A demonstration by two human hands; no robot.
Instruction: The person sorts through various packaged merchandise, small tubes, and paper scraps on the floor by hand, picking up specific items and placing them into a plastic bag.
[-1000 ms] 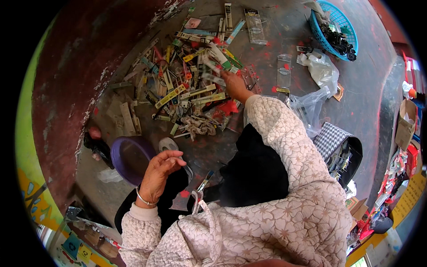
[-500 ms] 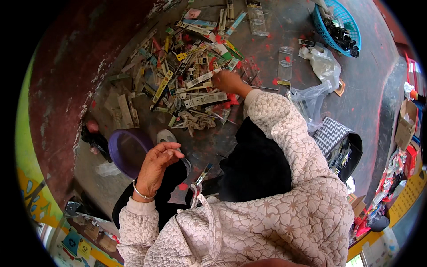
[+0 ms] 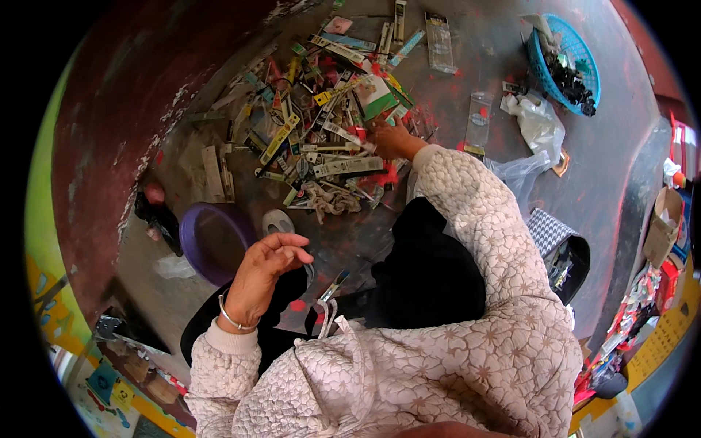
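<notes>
A heap of narrow flat packages, strips and plastic sleeves [image 3: 277,139] covers the floor in front of me. My right hand [image 3: 394,140] reaches to the heap's right side, its fingers closed at the end of a narrow white package [image 3: 343,134]; its fingertips are partly hidden. Just nearer lies a longer pale package [image 3: 349,166], and beyond the hand a green and white card [image 3: 376,96]. My left hand [image 3: 266,274] hovers above my lap, fingers bent together, with nothing visible in them. A paintbrush [image 3: 334,285] and a crumpled beige cloth [image 3: 330,199] are nearby.
A purple basin [image 3: 191,241] stands at the left beside a black bag [image 3: 157,219]. At the right are a blue basket [image 3: 584,55] of dark items, crumpled clear bags [image 3: 537,124] and a checked container [image 3: 551,233]. A wall [image 3: 109,146] bounds the left side.
The white package at my right hand has changed its slant, its right end now lower. My left hand stays above my lap. The whole view has shifted slightly.
</notes>
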